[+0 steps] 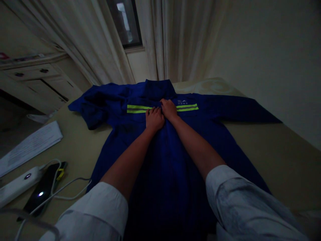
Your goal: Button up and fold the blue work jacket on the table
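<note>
A blue work jacket lies spread front-up on the table, its collar at the far side. Yellow-green reflective strips cross its chest, and small white printing sits above the right-hand strip. My left hand rests on the front placket at chest height, fingers bent onto the cloth. Just beside it, my right hand is closed at the front edge, slightly nearer the collar. Both hands appear to pinch the jacket's front there; the exact bit of cloth between the fingers is hidden.
On the table, to the left, are papers, a white power strip and a dark phone with a light on it. White cables run toward the jacket. Curtains and a wall stand behind; a cabinet is at left.
</note>
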